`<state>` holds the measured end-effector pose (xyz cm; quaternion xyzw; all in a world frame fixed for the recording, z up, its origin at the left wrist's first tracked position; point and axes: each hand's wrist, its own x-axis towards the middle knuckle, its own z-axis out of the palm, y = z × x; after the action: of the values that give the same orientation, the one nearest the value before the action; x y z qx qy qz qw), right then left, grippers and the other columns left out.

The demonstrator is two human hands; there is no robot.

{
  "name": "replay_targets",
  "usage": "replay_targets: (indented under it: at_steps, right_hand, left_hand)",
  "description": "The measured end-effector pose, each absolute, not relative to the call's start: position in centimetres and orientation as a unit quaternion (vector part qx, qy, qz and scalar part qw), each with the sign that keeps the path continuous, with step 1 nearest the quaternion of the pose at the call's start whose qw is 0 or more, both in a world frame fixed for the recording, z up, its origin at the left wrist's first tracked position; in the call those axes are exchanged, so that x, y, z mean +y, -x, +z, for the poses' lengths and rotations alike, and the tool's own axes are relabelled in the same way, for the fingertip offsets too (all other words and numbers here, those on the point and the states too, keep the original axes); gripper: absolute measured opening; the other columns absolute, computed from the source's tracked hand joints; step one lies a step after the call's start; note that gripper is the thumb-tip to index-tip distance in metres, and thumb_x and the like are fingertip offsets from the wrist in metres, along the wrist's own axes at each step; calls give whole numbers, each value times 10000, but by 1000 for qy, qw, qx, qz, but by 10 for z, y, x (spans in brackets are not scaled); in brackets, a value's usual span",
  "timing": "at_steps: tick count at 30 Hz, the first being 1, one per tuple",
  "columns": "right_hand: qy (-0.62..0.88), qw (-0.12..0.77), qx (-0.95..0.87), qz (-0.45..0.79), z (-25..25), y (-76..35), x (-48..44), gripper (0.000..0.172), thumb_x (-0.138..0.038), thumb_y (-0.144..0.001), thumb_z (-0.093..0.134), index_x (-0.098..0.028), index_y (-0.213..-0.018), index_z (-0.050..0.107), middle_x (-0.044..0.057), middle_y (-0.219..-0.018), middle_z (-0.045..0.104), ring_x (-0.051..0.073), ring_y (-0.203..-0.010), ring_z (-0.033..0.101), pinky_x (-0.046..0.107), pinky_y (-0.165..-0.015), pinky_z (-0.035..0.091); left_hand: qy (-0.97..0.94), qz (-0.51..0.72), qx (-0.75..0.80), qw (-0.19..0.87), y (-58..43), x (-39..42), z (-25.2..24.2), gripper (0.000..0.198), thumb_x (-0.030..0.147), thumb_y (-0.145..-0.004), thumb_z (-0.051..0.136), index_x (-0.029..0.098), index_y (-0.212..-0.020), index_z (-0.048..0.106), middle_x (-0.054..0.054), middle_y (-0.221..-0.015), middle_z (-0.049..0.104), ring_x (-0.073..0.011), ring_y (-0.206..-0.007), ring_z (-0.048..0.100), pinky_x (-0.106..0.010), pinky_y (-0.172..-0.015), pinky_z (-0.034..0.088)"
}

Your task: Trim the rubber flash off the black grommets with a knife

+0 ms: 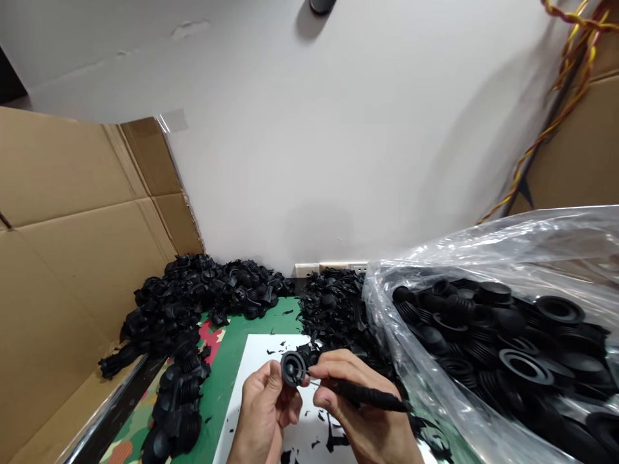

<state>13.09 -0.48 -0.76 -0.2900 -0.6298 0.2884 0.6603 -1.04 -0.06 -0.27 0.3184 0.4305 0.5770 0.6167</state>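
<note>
My left hand [264, 406] is closed round a small black rubber bellows part [293, 368], holding it up with its round opening facing me. My right hand [360, 403] grips a thin black-handled tool [370, 395] like a pen, its metal tip touching the rim of the part. Both hands hover over a white sheet [251, 367] strewn with black rubber trimmings, at the bottom centre of the view.
A heap of black rubber parts [193, 290] lies at the left and back on a green mat [227, 367]. Black scraps [333, 309] pile behind the hands. A clear plastic bag [483, 258] of more parts fills the right. Cardboard [72, 212] walls the left; a white wall stands behind.
</note>
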Motion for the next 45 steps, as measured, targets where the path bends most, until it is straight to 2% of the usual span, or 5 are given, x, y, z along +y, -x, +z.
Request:
replay_targets:
  at_steps: [9, 22, 31, 40, 45]
  right_hand:
    - [286, 685, -615, 264, -13, -124, -3, 96, -314, -807, 659, -247, -862, 702, 34, -766, 673, 167, -664, 638, 239, -596, 513]
    - [293, 699, -597, 264, -14, -117, -7, 53, -266, -807, 657, -236, -816, 699, 30, -743, 658, 158, -659, 625, 236, -594, 489]
    - [406, 617, -406, 538, 1, -127, -8, 336, -485, -758, 646, -153, -706, 633, -10, -432, 567, 138, -480, 527, 246, -515, 401]
    - [382, 641, -378, 548, 8, -142, -4, 369, -529, -726, 662, -163, -734, 611, -38, -422, 509, 127, -470, 466, 250, -505, 372]
    - [373, 662, -464, 456, 14, -147, -4, 330, -483, -798, 591, -177, -674, 594, 8, -651, 562, 146, -610, 508, 251, -561, 408]
  left_hand:
    - [-373, 555, 455, 589, 10, -2, -6, 469, 575, -659, 696, 154, -565, 512, 45, -423, 490, -49, -394, 354, -174, -411, 250]
    - [-422, 562, 486, 520, 10, -5, -3, 495, 615, -663, 663, 169, -539, 487, 57, -407, 445, -68, -419, 323, -215, -448, 203]
    - [-421, 561, 478, 529, 3, -8, 1, 492, 610, -655, 672, 153, -538, 534, 45, -406, 459, -64, -407, 332, -206, -453, 214]
    - [-424, 551, 467, 547, 7, -6, 4, 495, 608, -685, 647, 130, -566, 600, 38, -447, 460, -56, -414, 355, -185, -438, 248]
    - [-419, 555, 452, 559, 7, -5, 4, 462, 583, -669, 679, 139, -584, 585, 58, -437, 431, -51, -411, 340, -178, -444, 240]
